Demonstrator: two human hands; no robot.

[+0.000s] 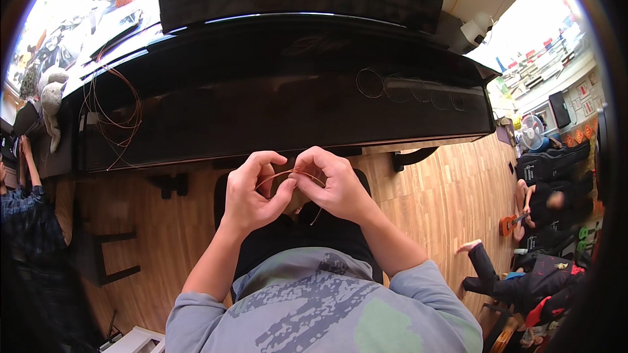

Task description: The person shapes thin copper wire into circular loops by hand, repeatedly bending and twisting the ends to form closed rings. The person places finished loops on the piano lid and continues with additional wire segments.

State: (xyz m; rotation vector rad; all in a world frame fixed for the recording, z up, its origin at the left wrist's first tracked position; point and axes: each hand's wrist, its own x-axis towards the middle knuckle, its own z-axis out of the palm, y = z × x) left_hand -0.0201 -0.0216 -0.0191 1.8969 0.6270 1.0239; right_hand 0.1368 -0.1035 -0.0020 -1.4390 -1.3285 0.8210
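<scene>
In front of my body, a thin copper-coloured wire string [282, 173] is bent into a small loop between my hands. My left hand [256, 195] curls round one side of the loop, its thumb and fingers bent in. The thumb and index finger of my right hand [332, 185] pinch the other side. A loose end of the string trails below my right hand. Beyond my hands, on a glossy black piano [261, 114], lie a larger tangle of copper-coloured string [137, 114] at the left and several thin silvery string coils [370, 83] in a row at the right.
A black stool [104, 255] stands on the wooden floor [432, 189] at left, near a person in a checked sleeve [29, 212]. Far right, a seated person holds a small orange ukulele [507, 225]. A grey plush toy [51, 95] sits beyond the piano's left end.
</scene>
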